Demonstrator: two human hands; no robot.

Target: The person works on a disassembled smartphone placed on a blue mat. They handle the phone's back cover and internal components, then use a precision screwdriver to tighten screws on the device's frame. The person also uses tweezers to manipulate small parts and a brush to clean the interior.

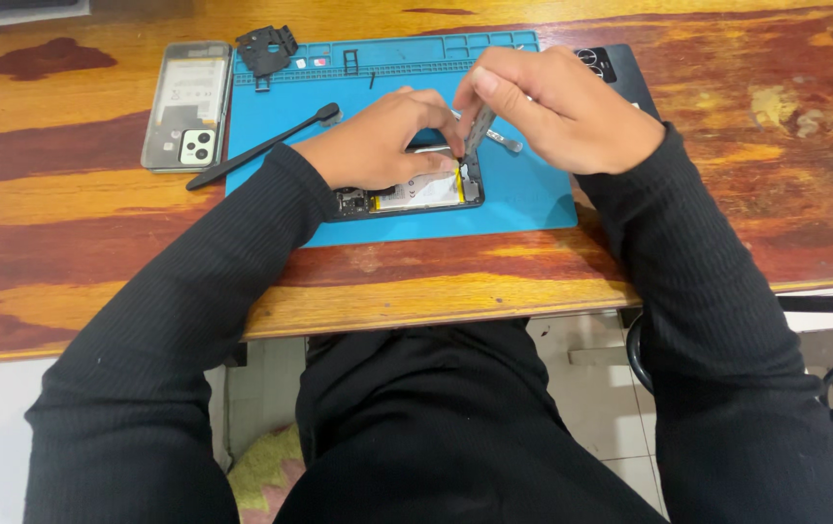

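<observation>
While the person sits at the wooden table (96,252), an opened phone (407,194) lies face down on the blue mat (523,199), its back removed so that the pale battery (418,191) and dark circuit parts show inside the frame. The mat's moulded trays along its far edge (436,47) hold a few tiny parts, too small to identify. A black plastic cover piece (266,49) rests on the mat's far left corner, and a black prying stick (261,147) lies slanted across its left side. The phone's back shell (186,105), inner side up, sits on the table just left of the mat. A dark phone (616,70) lies beyond the mat's right corner. The left hand (378,146) presses down on the opened phone, fingers curled over its upper edge. The right hand (557,107) pinches a slim metal tool (477,131), its tip meeting the phone beside the battery.
</observation>
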